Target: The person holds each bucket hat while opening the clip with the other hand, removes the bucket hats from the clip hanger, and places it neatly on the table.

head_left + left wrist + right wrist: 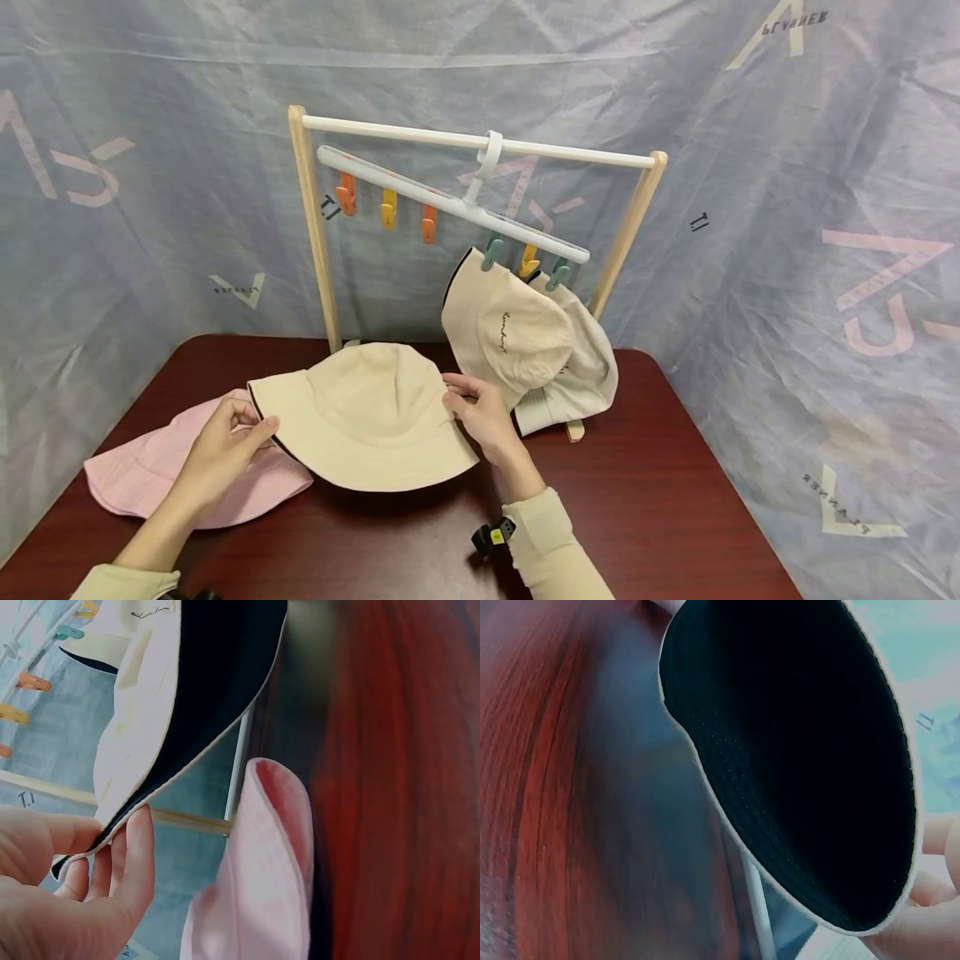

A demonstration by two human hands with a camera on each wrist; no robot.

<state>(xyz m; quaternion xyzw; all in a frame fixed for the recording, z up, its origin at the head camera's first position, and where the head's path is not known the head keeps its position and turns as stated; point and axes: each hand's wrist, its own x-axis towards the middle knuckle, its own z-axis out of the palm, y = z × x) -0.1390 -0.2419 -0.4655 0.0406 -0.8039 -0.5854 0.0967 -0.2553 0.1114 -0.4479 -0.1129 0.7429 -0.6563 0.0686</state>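
Note:
A cream bucket hat (375,400) with a dark lining is held up above the table between both hands. My left hand (225,450) pinches its brim at the left edge, thumb on the outer side and fingers on the lining, as the left wrist view shows. At the opposite edge, my right hand (483,417) pinches the brim between thumb and fingers. In the right wrist view the black lining (795,765) faces the camera. A pink bucket hat (165,458) lies on the table, partly behind my left hand.
A wooden rack (315,225) carries a tilted white clip hanger (450,202) with orange, yellow and green clips. Two pale bucket hats, a cream one (517,325) and a whiter one (588,367), hang from its right end. The dark red table (645,500) extends below.

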